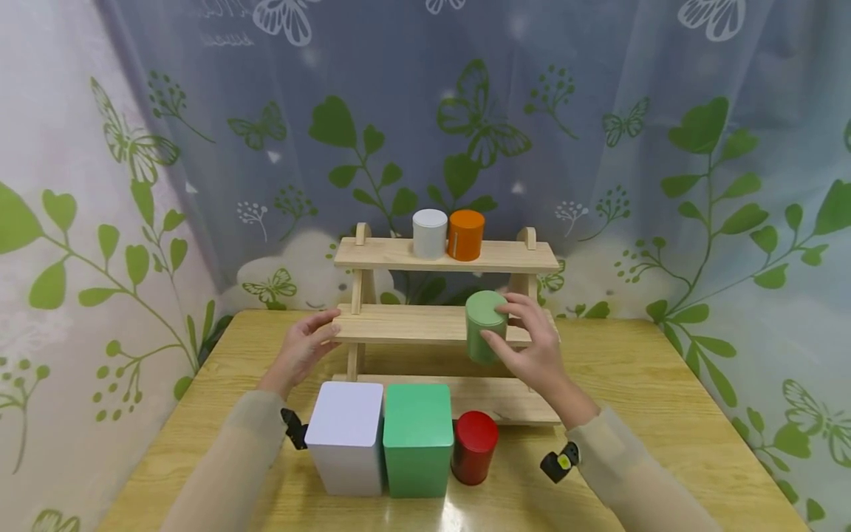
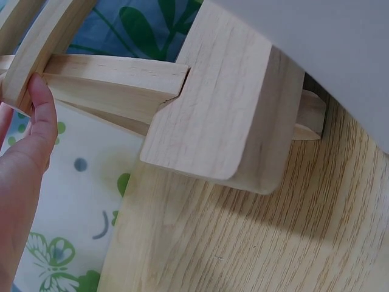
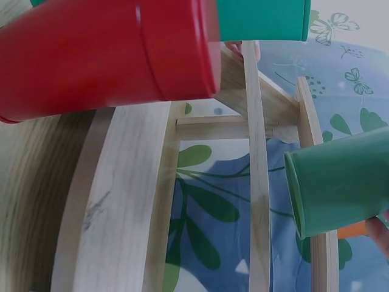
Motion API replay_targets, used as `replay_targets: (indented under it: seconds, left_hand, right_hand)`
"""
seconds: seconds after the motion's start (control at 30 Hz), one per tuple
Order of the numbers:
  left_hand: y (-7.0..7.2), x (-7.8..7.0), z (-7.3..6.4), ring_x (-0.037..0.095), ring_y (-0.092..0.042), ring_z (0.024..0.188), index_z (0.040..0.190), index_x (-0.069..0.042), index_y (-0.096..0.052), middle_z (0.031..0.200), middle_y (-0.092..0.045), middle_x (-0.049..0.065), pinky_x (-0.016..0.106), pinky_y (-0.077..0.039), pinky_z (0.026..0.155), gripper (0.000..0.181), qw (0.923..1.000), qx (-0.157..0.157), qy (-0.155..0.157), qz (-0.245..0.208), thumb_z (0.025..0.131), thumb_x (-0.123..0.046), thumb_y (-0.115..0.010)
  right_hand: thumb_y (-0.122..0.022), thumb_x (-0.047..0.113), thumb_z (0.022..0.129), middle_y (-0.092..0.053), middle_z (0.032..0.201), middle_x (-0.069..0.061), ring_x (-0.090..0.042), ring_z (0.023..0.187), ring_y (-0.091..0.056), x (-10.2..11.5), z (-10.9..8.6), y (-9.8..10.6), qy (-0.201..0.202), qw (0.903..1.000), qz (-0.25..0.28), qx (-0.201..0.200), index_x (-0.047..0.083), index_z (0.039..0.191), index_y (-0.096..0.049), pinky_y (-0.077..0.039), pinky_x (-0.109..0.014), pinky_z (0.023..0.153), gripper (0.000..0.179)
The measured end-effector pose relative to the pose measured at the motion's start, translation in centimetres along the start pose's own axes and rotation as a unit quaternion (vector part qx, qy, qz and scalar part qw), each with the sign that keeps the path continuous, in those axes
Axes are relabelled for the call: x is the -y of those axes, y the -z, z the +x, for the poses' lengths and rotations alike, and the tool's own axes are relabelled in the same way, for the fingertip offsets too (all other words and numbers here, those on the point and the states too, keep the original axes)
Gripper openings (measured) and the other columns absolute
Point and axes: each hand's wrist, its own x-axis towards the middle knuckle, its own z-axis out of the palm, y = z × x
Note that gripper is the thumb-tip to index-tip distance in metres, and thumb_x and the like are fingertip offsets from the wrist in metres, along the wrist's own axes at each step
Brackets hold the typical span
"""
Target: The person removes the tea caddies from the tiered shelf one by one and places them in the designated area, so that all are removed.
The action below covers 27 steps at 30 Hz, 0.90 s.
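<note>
My right hand (image 1: pixel 534 347) holds a round light-green canister (image 1: pixel 484 341) between thumb and fingers, in front of the middle step of a wooden three-step display stand (image 1: pixel 405 323). In the right wrist view the canister (image 3: pixel 343 182) is off to the right, clear of the boards, with only fingertips showing beside it. My left hand (image 1: pixel 304 350) pinches the left end of the stand's middle step. The left wrist view shows the thumb of that hand (image 2: pixel 27 158) against the board's end, the other fingers mostly hidden behind it.
A white canister (image 1: pixel 430 235) and an orange canister (image 1: pixel 466 236) stand side by side on the top step. On the table (image 1: pixel 219 414), before the stand, are a white box (image 1: pixel 347 436), a green box (image 1: pixel 418 440) and a red canister (image 1: pixel 475 447). A patterned curtain (image 1: pixel 399 74) hangs behind.
</note>
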Motion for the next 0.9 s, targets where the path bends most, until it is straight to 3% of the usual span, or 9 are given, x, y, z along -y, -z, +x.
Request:
replay_targets:
  seconds: [0.2, 0.37, 0.53, 0.73, 0.9]
  left_hand:
    - [0.0, 0.1, 0.1, 0.018, -0.054, 0.104, 0.130, 0.004, -0.047, 0.130, -0.043, 0.008, 0.028, -0.050, 0.083, 0.047, 1.0000, -0.001, 0.001, -0.009, 0.088, -0.009, -0.064]
    - [0.1, 0.1, 0.2, 0.017, -0.055, 0.103, 0.130, 0.004, -0.046, 0.131, -0.043, 0.007, 0.028, -0.050, 0.082, 0.048, 1.0000, -0.003, 0.003, -0.007, 0.088, -0.010, -0.065]
    - [0.0, 0.1, 0.1, 0.017, -0.054, 0.103, 0.131, 0.004, -0.046, 0.132, -0.042, 0.009, 0.028, -0.050, 0.083, 0.049, 1.0000, -0.003, 0.003, -0.003, 0.088, -0.011, -0.064]
    - [-0.1, 0.1, 0.2, 0.018, -0.054, 0.104, 0.131, 0.004, -0.046, 0.131, -0.042, 0.008, 0.028, -0.050, 0.083, 0.049, 0.9999, -0.006, 0.008, -0.006, 0.088, -0.010, -0.065]
    - [0.0, 0.2, 0.1, 0.017, -0.055, 0.103, 0.131, 0.005, -0.046, 0.131, -0.042, 0.008, 0.028, -0.050, 0.083, 0.047, 1.0000, -0.006, 0.003, -0.006, 0.089, -0.009, -0.063]
  right_hand:
    - [-0.073, -0.020, 0.055, -0.051, 0.104, -0.039, -0.047, 0.089, -0.052, -0.1, -0.8, 0.7, 0.012, 0.9998, 0.012, -0.010, -0.017, 0.095, -0.057, -0.048, -0.019, 0.079, 0.043]
    - [-0.073, -0.015, 0.060, -0.051, 0.103, -0.040, -0.045, 0.088, -0.054, -0.4, -1.5, 1.4, 0.028, 0.9991, 0.028, -0.014, -0.018, 0.094, -0.057, -0.051, -0.025, 0.076, 0.037]
    - [-0.074, -0.010, 0.066, -0.051, 0.104, -0.038, -0.041, 0.090, -0.054, -0.3, -2.3, 2.0, 0.022, 0.9990, 0.037, -0.014, -0.017, 0.095, -0.057, -0.049, -0.021, 0.078, 0.034]
    - [-0.073, 0.011, 0.080, -0.051, 0.103, -0.039, -0.038, 0.090, -0.056, -0.1, -3.5, 2.8, 0.022, 0.9991, 0.031, -0.019, -0.018, 0.094, -0.057, -0.048, -0.019, 0.080, 0.035]
    - [-0.072, 0.014, 0.081, -0.051, 0.102, -0.039, -0.031, 0.092, -0.057, 0.2, -4.5, 3.3, 0.017, 0.9991, 0.032, -0.021, -0.018, 0.094, -0.057, -0.048, -0.018, 0.080, 0.038]
